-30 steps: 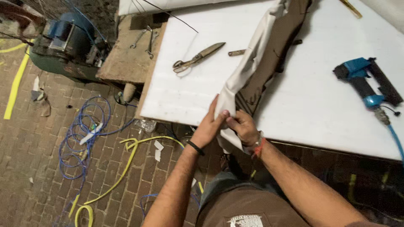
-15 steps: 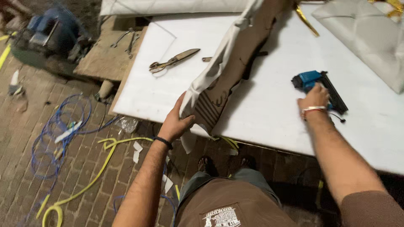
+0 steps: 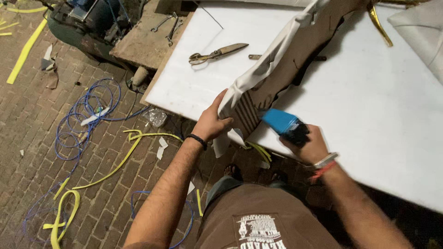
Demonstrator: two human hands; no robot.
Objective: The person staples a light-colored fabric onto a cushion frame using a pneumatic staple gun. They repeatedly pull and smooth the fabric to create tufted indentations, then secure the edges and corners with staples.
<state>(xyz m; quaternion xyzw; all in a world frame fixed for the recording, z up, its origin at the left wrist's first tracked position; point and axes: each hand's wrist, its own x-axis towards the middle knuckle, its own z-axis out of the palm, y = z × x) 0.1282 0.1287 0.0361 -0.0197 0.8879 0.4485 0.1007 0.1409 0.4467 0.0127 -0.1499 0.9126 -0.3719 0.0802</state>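
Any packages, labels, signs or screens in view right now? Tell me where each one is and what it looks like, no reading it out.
No packages, signs or screens show.
Printed patch: on the brown garment at the bottom edge, roughly rectangular, pale print on brown.
Crumpled clear wrapper: on the brick floor below the white table's near corner, shiny and see-through; contents cannot be told.

White table [image 3: 369, 106]; white cloth [image 3: 272, 57] over brown, ribbed-striped frame [image 3: 300, 50]. Blue and black stapler [image 3: 286, 125]. Brass-toned scissors [image 3: 217, 53]. Blue cable [image 3: 78, 115] and yellow strips [image 3: 115, 161] on brown brick floor [image 3: 37, 152]. Black wristband [image 3: 197, 140]; red-and-silver bracelets [image 3: 323, 165].
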